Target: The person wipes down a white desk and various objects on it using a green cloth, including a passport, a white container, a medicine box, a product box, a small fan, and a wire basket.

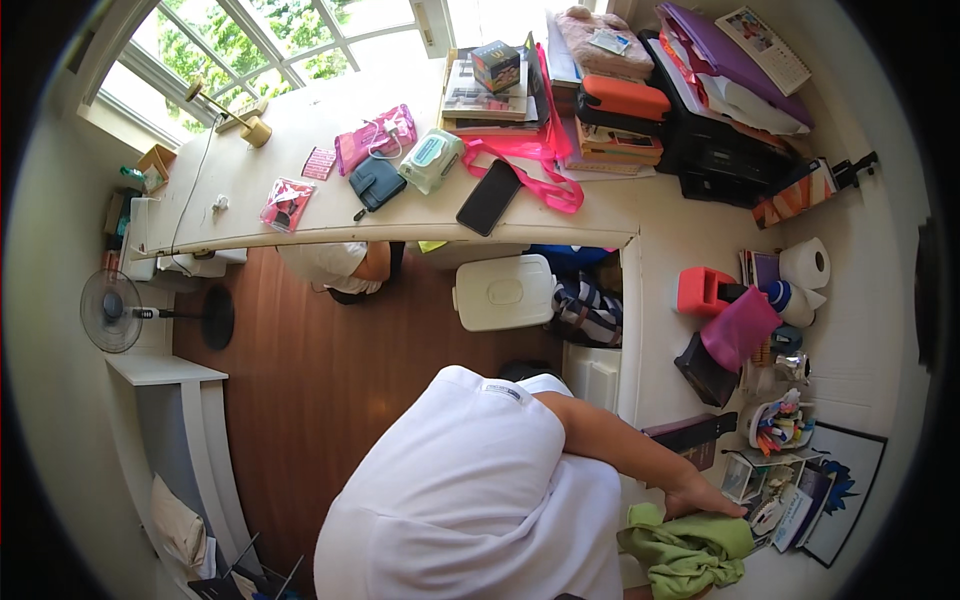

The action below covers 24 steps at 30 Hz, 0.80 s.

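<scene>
Lime-green cloth [690, 555], soft and loosely bunched, at lower right, over the desk [656, 345]; contact with the surface beneath cannot be confirmed. Left hand [700, 494]: knuckles up, fingers at the cloth's upper edge; whether they close on fabric, cannot tell. Right hand [640, 593]: a strip of skin below the cloth, at the lower border of the view; grip unreadable.

Just beyond the fingertips: clear organizer [738, 480] with small items, upright cards [794, 517] beside it. Judgement: gather the loose folds into a compact pad, fingers behind it, short controlled strokes; a trailing corner could snag the cards. Steadying the organizer with the free hand would probably help.

Farther along: dark flat case [695, 432], pen holder [782, 428] filled with pens, magenta pouch [740, 330]. Farthest: black phone [490, 197], well apart from the cloth.
</scene>
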Each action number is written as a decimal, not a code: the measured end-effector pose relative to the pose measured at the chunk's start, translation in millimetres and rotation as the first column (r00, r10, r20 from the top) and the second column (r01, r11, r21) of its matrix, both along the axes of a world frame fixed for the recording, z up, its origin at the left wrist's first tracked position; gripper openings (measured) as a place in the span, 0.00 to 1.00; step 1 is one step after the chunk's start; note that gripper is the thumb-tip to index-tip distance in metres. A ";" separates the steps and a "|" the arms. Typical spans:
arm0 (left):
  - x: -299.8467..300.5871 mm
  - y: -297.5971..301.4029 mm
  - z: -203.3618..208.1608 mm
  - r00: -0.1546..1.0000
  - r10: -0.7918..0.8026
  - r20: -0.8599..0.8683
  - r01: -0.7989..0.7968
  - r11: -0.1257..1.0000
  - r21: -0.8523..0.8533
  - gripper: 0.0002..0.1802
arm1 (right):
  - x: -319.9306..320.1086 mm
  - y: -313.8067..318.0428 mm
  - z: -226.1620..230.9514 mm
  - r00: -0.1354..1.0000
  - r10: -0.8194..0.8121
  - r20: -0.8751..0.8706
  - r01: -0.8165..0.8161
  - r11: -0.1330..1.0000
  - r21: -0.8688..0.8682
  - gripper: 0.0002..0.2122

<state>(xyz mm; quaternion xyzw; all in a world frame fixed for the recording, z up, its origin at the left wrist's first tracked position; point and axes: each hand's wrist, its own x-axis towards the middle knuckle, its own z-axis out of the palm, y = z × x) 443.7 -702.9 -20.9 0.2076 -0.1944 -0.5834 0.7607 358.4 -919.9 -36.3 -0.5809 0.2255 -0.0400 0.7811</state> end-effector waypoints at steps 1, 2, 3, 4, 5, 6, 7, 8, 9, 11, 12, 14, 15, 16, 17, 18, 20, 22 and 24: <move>5.0 4.3 0.2 0.997 0.076 0.018 -0.077 0.992 0.105 0.36 | 5.2 3.1 -1.4 1.000 0.004 -0.005 -0.004 1.000 0.003 0.23; 10.9 -1.5 -8.8 0.975 0.224 0.004 -0.223 0.971 0.090 0.27 | 10.7 5.9 -2.0 1.000 0.008 -0.009 -0.008 1.000 0.000 0.23; 17.8 0.6 -12.9 0.972 0.236 -0.005 -0.235 0.969 0.083 0.27 | 16.6 10.2 -4.2 0.999 0.035 -0.024 -0.035 0.999 0.004 0.23; 25.4 4.7 -15.8 0.939 0.327 -0.104 -0.318 0.944 0.091 0.24 | 22.8 16.0 -5.4 0.999 0.045 -0.025 -0.045 0.999 0.003 0.23; 28.0 16.6 -9.8 0.891 0.407 -0.201 -0.392 0.913 0.112 0.20 | 27.8 18.3 -6.0 0.999 0.034 -0.026 -0.034 0.999 0.004 0.23; 30.8 29.8 -2.1 0.827 0.482 -0.288 -0.461 0.876 0.142 0.17 | 33.5 22.0 -8.5 0.999 0.044 -0.032 -0.043 0.999 0.009 0.23; 35.3 31.2 1.0 0.850 0.443 -0.284 -0.421 0.896 0.137 0.17 | 25.2 25.6 -7.3 1.000 -0.006 -0.028 0.007 1.000 0.012 0.23; 38.7 30.1 3.4 0.850 0.487 -0.199 -0.462 0.872 0.160 0.17 | 15.6 27.0 -10.5 0.999 -0.043 -0.033 0.044 0.999 0.018 0.22; 46.2 44.6 8.5 0.791 0.601 -0.117 -0.578 0.796 0.182 0.17 | 28.5 31.8 -11.0 0.999 -0.011 -0.039 0.012 1.000 0.021 0.22; 51.6 61.3 17.5 0.753 0.656 -0.060 -0.637 0.748 0.187 0.18 | 42.2 39.0 -12.5 0.999 0.024 -0.048 -0.022 0.999 0.037 0.22; 55.3 60.9 19.1 0.756 0.654 -0.032 -0.642 0.749 0.164 0.21 | 42.7 42.4 -12.3 0.999 0.021 -0.046 -0.019 0.999 0.039 0.22; 59.9 61.3 26.5 0.770 0.639 0.001 -0.633 0.763 0.135 0.23 | 39.5 45.8 -13.6 0.999 -0.004 -0.045 0.007 0.999 0.051 0.22; 58.8 63.2 33.8 0.759 0.636 0.140 -0.651 0.741 0.166 0.27 | 35.2 46.3 -14.4 0.999 -0.019 -0.044 0.021 0.998 0.060 0.21; 57.2 65.3 38.6 0.738 0.616 0.276 -0.670 0.717 0.191 0.31 | 31.7 47.5 -14.9 0.998 -0.037 -0.041 0.039 0.997 0.066 0.21; 57.9 66.8 40.0 0.751 0.598 0.279 -0.653 0.735 0.184 0.31 | 28.8 49.1 -13.7 0.998 -0.053 -0.041 0.056 0.996 0.073 0.21; 58.3 67.7 40.3 0.751 0.578 0.318 -0.648 0.737 0.192 0.34 | 23.9 48.8 -11.7 0.996 -0.076 -0.038 0.078 0.994 0.076 0.21; 56.3 74.8 46.8 0.776 0.522 0.355 -0.609 0.766 0.206 0.37 | 8.2 45.3 -7.3 0.989 -0.149 -0.024 0.150 0.985 0.082 0.21; 57.9 63.9 33.8 0.724 0.549 0.418 -0.674 0.691 0.260 0.40 | -14.9 37.9 -2.0 0.971 -0.237 0.011 0.235 0.967 0.095 0.20; 65.7 71.7 24.9 0.778 0.457 0.430 -0.583 0.781 0.224 0.46 | -40.1 32.2 -1.8 0.944 -0.324 0.061 0.315 0.940 0.130 0.20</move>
